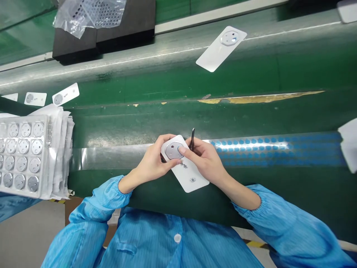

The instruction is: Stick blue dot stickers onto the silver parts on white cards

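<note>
My left hand (153,159) is closed around the upper left edge of a white rectangular panel (195,183) with rounded corners, held tilted above the green bench. Near the panel's top end sits a silver disc (170,149) with small dark marks; black printing shows below it. My right hand (208,160) rests its thumb on the disc's lower right part, and its other fingers go behind the panel. A pair of dark tweezers (192,138) sticks up from the curled fingers of that hand. The tweezers' lower part is hidden.
A clear strip with rows of blue dots (251,149) lies across the green bench (156,119). At left, a tray of silver discs (44,160) rests beside stacked white sheets (60,149). A similar panel (213,56) lies beyond my hands. Black blocks (125,33) carry plastic bags (92,15).
</note>
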`<action>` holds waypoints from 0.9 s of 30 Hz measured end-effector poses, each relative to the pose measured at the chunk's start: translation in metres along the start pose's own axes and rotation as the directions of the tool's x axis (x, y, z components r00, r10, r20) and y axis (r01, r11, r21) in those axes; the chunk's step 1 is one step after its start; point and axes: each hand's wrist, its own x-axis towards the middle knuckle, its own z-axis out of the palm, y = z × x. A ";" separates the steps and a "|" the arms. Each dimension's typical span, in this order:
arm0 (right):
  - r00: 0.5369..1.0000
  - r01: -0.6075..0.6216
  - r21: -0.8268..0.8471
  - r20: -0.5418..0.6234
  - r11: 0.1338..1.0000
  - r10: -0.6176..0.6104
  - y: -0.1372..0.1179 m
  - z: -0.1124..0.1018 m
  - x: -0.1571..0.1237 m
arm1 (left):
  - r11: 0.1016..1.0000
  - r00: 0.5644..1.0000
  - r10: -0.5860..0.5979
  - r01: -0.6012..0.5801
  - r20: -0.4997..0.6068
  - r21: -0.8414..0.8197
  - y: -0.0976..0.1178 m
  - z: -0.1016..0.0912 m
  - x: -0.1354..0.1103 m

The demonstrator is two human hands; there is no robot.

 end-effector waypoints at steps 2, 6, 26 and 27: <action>1.000 -0.001 -0.008 -0.008 1.000 0.001 0.000 0.000 0.000 | 1.000 1.000 0.007 -0.007 -0.014 -0.009 -0.001 0.001 -0.001; 0.999 -0.025 0.027 0.031 0.999 0.024 0.000 0.000 0.001 | 0.992 0.999 -0.028 0.030 0.020 -0.125 -0.001 -0.001 0.000; 0.996 0.030 0.020 0.086 0.999 -0.032 -0.003 0.001 -0.005 | 0.943 0.993 -0.087 0.107 0.078 -0.314 0.003 -0.010 0.001; 0.996 0.033 0.011 0.081 0.999 -0.034 -0.003 0.001 -0.005 | 0.948 0.993 -0.085 0.105 0.076 -0.302 0.003 -0.010 0.001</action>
